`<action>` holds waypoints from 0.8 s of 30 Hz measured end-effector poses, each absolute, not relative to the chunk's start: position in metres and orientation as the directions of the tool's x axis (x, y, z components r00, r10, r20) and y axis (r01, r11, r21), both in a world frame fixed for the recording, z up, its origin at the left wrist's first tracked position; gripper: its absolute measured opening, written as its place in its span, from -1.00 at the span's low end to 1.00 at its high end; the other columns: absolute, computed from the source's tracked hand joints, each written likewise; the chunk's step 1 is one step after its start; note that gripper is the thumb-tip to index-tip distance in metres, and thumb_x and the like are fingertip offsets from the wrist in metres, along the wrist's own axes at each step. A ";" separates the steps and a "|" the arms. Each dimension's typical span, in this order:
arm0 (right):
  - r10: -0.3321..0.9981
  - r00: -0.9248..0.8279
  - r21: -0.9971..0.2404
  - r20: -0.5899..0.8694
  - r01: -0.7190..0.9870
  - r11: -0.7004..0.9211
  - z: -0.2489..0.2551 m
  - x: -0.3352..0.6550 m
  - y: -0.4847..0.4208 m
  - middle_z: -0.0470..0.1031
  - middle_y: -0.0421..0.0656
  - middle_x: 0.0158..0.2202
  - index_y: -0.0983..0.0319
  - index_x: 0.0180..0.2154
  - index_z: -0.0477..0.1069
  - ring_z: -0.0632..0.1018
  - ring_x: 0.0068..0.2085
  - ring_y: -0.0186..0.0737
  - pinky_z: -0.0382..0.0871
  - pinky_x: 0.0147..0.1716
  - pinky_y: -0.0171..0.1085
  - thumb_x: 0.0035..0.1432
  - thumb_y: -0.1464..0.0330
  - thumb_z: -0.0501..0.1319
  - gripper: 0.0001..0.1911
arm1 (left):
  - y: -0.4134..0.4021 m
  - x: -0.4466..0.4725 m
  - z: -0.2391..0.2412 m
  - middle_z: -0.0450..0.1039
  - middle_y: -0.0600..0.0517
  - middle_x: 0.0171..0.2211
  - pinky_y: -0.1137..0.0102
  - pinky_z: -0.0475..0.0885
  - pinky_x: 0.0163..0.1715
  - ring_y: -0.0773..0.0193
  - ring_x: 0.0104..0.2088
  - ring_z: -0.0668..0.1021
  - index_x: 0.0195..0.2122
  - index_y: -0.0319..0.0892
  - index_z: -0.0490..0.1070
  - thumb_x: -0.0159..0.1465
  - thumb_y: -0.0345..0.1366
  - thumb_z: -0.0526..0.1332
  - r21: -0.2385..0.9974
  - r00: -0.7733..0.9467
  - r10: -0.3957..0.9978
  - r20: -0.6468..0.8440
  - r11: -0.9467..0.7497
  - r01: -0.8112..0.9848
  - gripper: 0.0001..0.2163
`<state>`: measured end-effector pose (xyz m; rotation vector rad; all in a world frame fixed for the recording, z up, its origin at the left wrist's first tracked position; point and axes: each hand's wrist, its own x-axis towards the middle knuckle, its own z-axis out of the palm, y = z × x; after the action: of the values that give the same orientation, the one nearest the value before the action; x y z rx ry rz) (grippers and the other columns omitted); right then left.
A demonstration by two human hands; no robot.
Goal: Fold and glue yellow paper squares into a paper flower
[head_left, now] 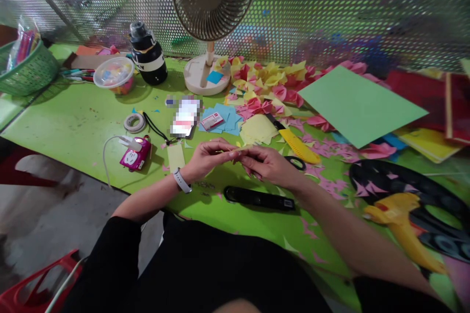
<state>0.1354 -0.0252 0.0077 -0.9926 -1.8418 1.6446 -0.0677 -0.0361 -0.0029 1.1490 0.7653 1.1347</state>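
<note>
Two hands, left (207,156) and right (270,164), are pinching one yellow strip (240,148) between their closed fingertips, above one stapler (259,198).

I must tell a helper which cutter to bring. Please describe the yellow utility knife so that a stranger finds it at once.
Start at the desk fan at the back of the green table. Come forward over the yellow paper squares; the utility knife lies slanted just beyond the right hand. Its long yellow body sets it apart from the black stapler nearer the person.
</note>
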 end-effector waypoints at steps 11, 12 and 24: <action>0.891 -0.450 -0.900 0.067 0.358 0.249 0.014 0.128 -0.036 0.56 -0.15 -0.45 0.21 -0.16 0.52 0.51 -0.53 -0.30 0.40 -0.51 -0.29 0.28 0.05 0.17 -0.63 | -0.037 -0.065 -0.002 0.54 0.05 -0.47 0.44 0.42 -0.34 0.41 -0.44 0.50 -0.45 -0.21 0.59 -0.03 -0.18 0.52 0.963 0.117 0.991 -0.062 0.090 -0.253 -0.76; 0.895 -0.438 -0.884 0.089 0.379 0.273 0.012 0.128 -0.036 0.57 -0.14 -0.44 0.21 -0.18 0.52 0.51 -0.51 -0.28 0.40 -0.49 -0.28 0.28 0.06 0.17 -0.64 | -0.037 -0.066 -0.003 0.54 0.05 -0.45 0.42 0.43 -0.32 0.39 -0.41 0.52 -0.45 -0.21 0.60 -0.02 -0.18 0.51 0.968 0.117 0.992 -0.044 0.072 -0.242 -0.77; 0.911 -0.390 -0.861 0.136 0.409 0.303 0.006 0.128 -0.037 0.55 -0.15 -0.48 0.17 -0.29 0.55 0.49 -0.53 -0.24 0.35 -0.51 -0.24 0.23 0.01 0.21 -0.62 | -0.039 -0.066 -0.004 0.55 0.01 -0.39 0.40 0.43 -0.29 0.38 -0.38 0.51 -0.36 -0.14 0.65 0.08 -0.20 0.46 0.974 0.165 0.984 0.066 -0.027 -0.225 -0.84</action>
<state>0.1282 -0.0369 0.0060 -1.1706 -1.9366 1.0122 -0.0664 -0.0390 -0.0038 1.1536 0.8979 1.2131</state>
